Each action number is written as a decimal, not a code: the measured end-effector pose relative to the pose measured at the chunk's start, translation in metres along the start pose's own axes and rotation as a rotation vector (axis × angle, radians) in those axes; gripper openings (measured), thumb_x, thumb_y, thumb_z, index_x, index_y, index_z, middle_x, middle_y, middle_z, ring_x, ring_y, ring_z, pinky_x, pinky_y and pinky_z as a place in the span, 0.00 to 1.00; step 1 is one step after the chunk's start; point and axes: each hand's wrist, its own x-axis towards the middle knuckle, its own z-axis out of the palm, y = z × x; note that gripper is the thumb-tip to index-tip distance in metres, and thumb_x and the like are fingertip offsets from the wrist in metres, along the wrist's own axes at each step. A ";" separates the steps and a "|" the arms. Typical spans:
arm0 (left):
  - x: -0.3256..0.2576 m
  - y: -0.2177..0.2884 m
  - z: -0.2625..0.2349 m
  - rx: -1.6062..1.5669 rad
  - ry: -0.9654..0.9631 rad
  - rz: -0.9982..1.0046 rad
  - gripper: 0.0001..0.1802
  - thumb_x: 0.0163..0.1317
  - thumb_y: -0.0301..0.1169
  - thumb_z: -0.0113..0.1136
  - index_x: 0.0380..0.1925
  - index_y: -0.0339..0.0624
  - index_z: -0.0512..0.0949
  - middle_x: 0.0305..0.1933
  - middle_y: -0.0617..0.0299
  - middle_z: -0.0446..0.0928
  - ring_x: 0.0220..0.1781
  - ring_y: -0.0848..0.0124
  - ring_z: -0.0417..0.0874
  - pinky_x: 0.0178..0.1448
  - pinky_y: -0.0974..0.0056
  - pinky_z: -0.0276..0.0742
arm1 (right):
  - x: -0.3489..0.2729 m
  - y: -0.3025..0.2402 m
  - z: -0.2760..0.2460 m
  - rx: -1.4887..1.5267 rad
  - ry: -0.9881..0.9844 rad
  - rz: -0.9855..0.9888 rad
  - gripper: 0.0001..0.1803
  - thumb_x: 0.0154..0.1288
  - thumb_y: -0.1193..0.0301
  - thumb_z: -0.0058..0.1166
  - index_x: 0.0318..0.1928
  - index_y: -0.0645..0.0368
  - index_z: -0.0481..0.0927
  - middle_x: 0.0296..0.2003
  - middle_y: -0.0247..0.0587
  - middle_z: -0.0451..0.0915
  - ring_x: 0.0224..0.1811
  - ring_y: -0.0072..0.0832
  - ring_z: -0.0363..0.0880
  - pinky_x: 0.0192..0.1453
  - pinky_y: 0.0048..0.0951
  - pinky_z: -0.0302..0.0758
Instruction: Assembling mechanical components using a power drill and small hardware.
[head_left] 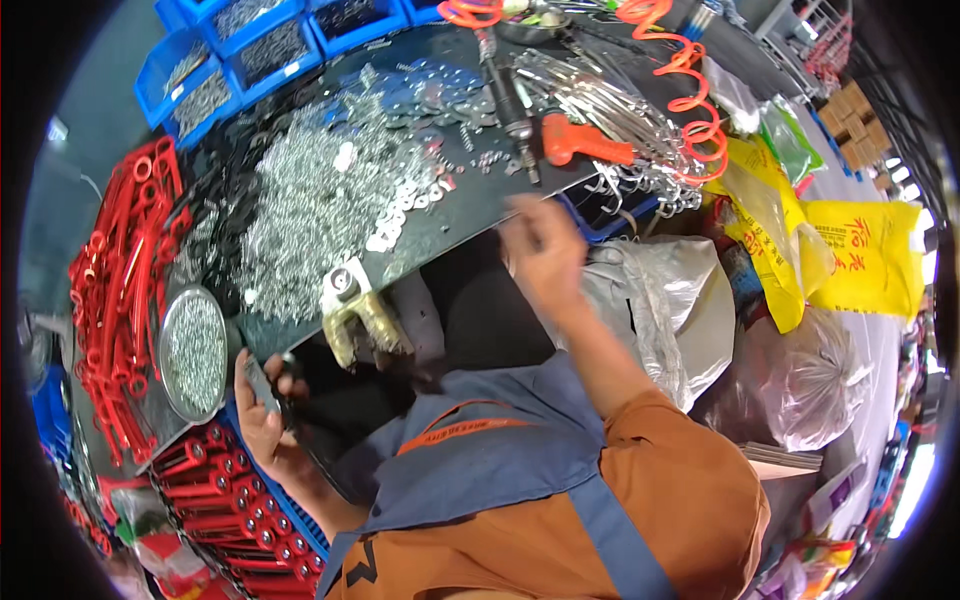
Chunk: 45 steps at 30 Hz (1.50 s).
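My left hand (262,412) is at the table's front left edge, beside a round metal bowl (194,355) full of small shiny parts. Its fingers are closed around a small grey metal piece with a black part (270,385); its exact kind is unclear. Over the front edge, further right, my right hand (545,255) is blurred, its fingers bent, and I cannot make out anything in it. Just beyond it lies a dark power screwdriver (510,105), tip toward the hand. A metal fixture (347,283) sits on the edge between my hands, with worn yellowish parts hanging below.
Small silvery parts (310,205) are heaped mid-table, with white pieces (405,210) beside them. Red handles (125,285) lie left; blue bins (240,60) stand behind. An orange air gun (585,142), metal rods (610,105) and a coiled hose (690,90) are right, near yellow bags (860,255).
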 end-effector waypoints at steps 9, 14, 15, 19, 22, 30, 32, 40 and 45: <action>0.014 -0.035 0.091 0.082 -0.091 -0.091 0.52 0.31 0.22 0.68 0.63 0.31 0.58 0.36 0.56 0.74 0.38 0.70 0.75 0.46 0.69 0.68 | 0.017 0.141 -0.100 0.417 0.053 0.350 0.08 0.59 0.76 0.59 0.37 0.64 0.75 0.23 0.31 0.73 0.21 0.18 0.69 0.27 0.20 0.65; 0.019 -0.022 0.077 0.173 -0.031 -0.098 0.53 0.33 0.22 0.70 0.66 0.33 0.58 0.38 0.59 0.74 0.40 0.72 0.75 0.45 0.71 0.70 | -0.081 0.103 -0.137 0.733 -0.405 0.686 0.14 0.58 0.70 0.58 0.43 0.63 0.74 0.27 0.38 0.74 0.27 0.25 0.74 0.37 0.24 0.74; 0.019 -0.021 0.079 0.172 -0.066 -0.112 0.52 0.35 0.21 0.69 0.67 0.34 0.58 0.39 0.59 0.74 0.41 0.72 0.75 0.46 0.71 0.70 | -0.076 0.101 -0.132 0.721 -0.242 0.666 0.16 0.59 0.70 0.57 0.46 0.63 0.73 0.31 0.39 0.75 0.30 0.26 0.75 0.39 0.25 0.74; 0.014 -0.022 0.088 0.155 -0.168 -0.097 0.48 0.44 0.20 0.66 0.68 0.35 0.57 0.43 0.60 0.75 0.43 0.74 0.75 0.45 0.71 0.69 | -0.038 0.101 -0.103 0.972 -0.130 0.781 0.17 0.69 0.67 0.45 0.54 0.64 0.69 0.28 0.33 0.70 0.22 0.16 0.63 0.20 0.17 0.58; 0.009 -0.010 0.079 0.132 -0.110 -0.103 0.46 0.47 0.20 0.64 0.68 0.36 0.56 0.43 0.61 0.75 0.44 0.75 0.75 0.45 0.72 0.69 | -0.062 0.074 -0.057 1.063 0.038 0.874 0.18 0.72 0.65 0.42 0.53 0.67 0.69 0.23 0.31 0.68 0.17 0.14 0.58 0.15 0.17 0.52; 0.003 -0.001 0.053 0.193 0.065 0.098 0.40 0.55 0.26 0.63 0.67 0.33 0.56 0.48 0.50 0.78 0.45 0.74 0.78 0.51 0.71 0.71 | -0.068 -0.070 -0.037 0.176 -0.650 -0.383 0.21 0.63 0.84 0.49 0.57 0.64 0.75 0.23 0.34 0.71 0.20 0.18 0.68 0.23 0.20 0.66; 0.000 0.003 0.046 0.224 0.093 0.095 0.40 0.56 0.26 0.63 0.67 0.34 0.56 0.48 0.50 0.78 0.45 0.74 0.78 0.49 0.72 0.71 | -0.057 -0.089 -0.035 0.168 -0.721 -0.413 0.24 0.60 0.87 0.50 0.57 0.60 0.76 0.22 0.36 0.71 0.20 0.21 0.69 0.26 0.21 0.68; -0.007 0.016 0.029 0.697 0.022 0.117 0.36 0.59 0.27 0.61 0.65 0.32 0.57 0.48 0.58 0.80 0.44 0.78 0.77 0.45 0.72 0.72 | -0.024 -0.125 -0.028 -0.167 -0.970 -0.723 0.29 0.54 0.85 0.54 0.59 0.54 0.76 0.21 0.40 0.68 0.19 0.32 0.71 0.25 0.28 0.70; 0.000 0.003 0.016 1.324 0.022 0.542 0.36 0.48 0.19 0.60 0.60 0.36 0.62 0.46 0.51 0.79 0.43 0.50 0.80 0.48 0.56 0.75 | -0.029 -0.118 -0.016 -0.510 -0.884 -1.071 0.28 0.57 0.84 0.54 0.60 0.55 0.75 0.21 0.37 0.71 0.18 0.26 0.69 0.23 0.24 0.68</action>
